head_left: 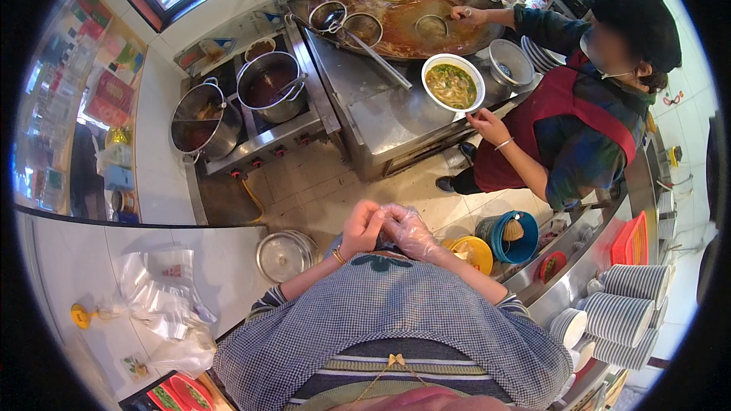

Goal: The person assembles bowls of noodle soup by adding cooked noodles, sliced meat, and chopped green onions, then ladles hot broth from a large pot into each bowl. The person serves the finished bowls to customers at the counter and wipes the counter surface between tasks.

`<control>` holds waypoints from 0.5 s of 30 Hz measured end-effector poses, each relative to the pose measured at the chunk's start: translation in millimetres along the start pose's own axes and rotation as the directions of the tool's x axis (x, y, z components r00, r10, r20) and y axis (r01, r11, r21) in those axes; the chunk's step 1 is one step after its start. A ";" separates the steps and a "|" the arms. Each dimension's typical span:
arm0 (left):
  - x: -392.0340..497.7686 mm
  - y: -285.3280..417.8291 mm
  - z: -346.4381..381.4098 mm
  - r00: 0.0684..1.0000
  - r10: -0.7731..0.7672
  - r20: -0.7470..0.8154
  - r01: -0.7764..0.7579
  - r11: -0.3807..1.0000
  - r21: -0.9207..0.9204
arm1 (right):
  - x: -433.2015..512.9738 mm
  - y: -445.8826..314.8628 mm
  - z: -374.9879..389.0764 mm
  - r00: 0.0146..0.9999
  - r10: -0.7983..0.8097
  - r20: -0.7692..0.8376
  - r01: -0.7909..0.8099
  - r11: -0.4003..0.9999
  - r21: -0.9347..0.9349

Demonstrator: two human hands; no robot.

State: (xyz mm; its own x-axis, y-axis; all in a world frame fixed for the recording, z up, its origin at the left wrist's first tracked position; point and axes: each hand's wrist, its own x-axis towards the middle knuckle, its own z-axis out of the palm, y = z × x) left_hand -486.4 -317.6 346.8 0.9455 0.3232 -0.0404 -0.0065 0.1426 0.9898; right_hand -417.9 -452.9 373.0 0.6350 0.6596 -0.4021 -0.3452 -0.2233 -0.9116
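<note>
In front of my checked apron (394, 297), my two hands meet with curled fingers. My left hand (361, 231) is bare and has a bracelet at the wrist. Its thumb and fingertips touch the clear plastic glove (420, 240) worn on my right hand (406, 227). Whether either hand pinches the glove or something small cannot be made out, because the fingers overlap. Across from me, a co-worker in a red apron (531, 125) dips a ladle (432, 26) into a wide pan of reddish broth (394, 3). The co-worker's other hand (488, 127) is at the rim of a white bowl of noodle soup (454, 83).
Steel pots (205, 120) stand on the stove (262, 157) at left. A lidded metal pot (285, 256) is on the floor. Yellow (485, 257) and blue (528, 240) buckets sit to my right, before stacked white plates (619, 311). Plastic bags (160, 297) hang at left.
</note>
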 end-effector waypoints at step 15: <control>3.9 -6.4 3.2 0.999 0.015 0.039 -0.016 1.000 0.010 | -1.1 -1.2 -5.1 0.999 0.026 -0.019 -0.027 0.999 -0.046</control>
State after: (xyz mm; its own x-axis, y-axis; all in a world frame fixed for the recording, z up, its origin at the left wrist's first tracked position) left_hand -481.6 -320.2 340.7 0.9574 0.2882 -0.0196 -0.0183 0.1284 0.9916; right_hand -414.6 -457.0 374.1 0.6386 0.6401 -0.4271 -0.3303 -0.2734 -0.9034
